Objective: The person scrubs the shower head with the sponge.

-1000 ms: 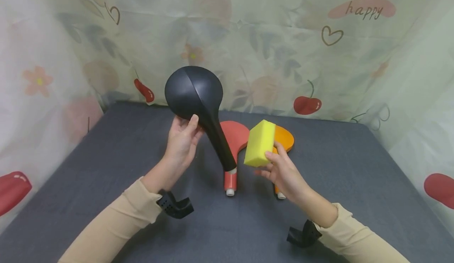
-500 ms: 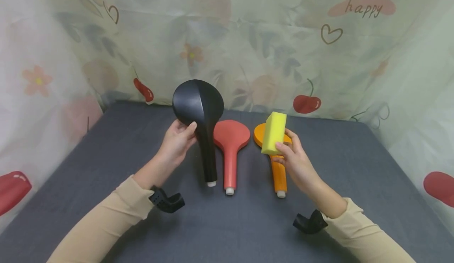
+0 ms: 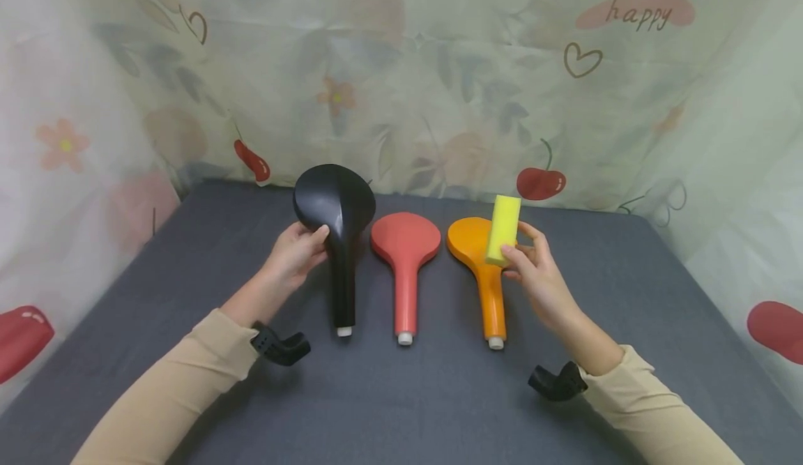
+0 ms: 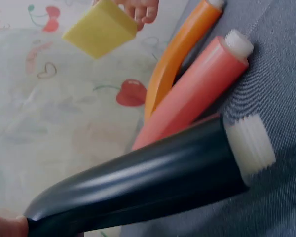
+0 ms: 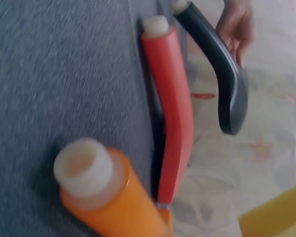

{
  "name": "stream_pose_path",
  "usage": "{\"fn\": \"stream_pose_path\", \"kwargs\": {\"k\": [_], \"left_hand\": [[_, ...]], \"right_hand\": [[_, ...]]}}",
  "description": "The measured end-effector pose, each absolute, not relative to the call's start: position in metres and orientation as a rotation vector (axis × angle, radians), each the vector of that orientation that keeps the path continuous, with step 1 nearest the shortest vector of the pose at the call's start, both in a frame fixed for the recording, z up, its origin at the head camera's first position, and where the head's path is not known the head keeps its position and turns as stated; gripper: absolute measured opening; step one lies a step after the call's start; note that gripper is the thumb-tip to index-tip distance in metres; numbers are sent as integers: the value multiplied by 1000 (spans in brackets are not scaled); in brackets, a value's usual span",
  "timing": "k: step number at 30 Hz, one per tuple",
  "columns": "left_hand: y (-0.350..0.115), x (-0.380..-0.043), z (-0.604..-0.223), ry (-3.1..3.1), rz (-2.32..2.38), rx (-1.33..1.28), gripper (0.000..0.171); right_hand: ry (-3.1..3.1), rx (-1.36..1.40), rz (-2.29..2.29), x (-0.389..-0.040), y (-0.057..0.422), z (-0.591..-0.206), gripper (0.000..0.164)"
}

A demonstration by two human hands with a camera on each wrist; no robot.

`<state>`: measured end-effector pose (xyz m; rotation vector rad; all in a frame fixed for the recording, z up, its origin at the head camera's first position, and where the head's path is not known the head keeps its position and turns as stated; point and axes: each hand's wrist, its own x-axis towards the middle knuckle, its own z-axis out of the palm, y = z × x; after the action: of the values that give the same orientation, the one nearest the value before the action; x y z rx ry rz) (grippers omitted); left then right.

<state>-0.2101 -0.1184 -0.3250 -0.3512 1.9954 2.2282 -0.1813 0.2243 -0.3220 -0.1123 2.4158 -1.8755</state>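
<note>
My left hand (image 3: 296,254) grips a black shower head (image 3: 341,242) where its round head meets the handle. The white threaded end of that handle points toward me, and in the left wrist view it sits above the grey cloth. Between thumb and fingers my right hand (image 3: 536,270) pinches a yellow sponge (image 3: 504,228), held up over the orange shower head (image 3: 492,305) and covering part of its head. A red shower head (image 3: 406,270) lies between the black and orange ones, handle toward me.
Dark grey cloth (image 3: 401,402) covers the table. A pale printed curtain (image 3: 426,88) hangs behind it and along both sides. Black wrist cameras (image 3: 280,345) jut out below both forearms, close over the cloth.
My left hand has lowered the black shower head and swung its handle left, uncovering the red one. The right hand has carried the sponge to the right and slightly up.
</note>
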Motion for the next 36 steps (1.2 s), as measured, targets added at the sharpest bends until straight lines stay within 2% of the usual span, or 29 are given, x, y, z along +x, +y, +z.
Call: {"fn": "stream_pose_path", "kwargs": {"k": [8,20,22,28,36], "left_hand": [[-132,-216,-333,1979,2197,-375,41],[-144,-221,-344,1897,2176,-406,9],[-145,-223,-346,1895,2163,-412,13],[-145,-226,-352,1918,2100,-453,47],[-145,-232,-358,1893,2095,-485,53]], "right_hand": [[2598,-103,-1737,-186,237,-328,69],[2825,-53,-1473,-190,245,-332,63],[2836,-50,-1453,-191,246,-332,62],[2847,-20,-1406,-192,244,-332,63],[2831,-8,-1393,-192,245,-332,64]]}}
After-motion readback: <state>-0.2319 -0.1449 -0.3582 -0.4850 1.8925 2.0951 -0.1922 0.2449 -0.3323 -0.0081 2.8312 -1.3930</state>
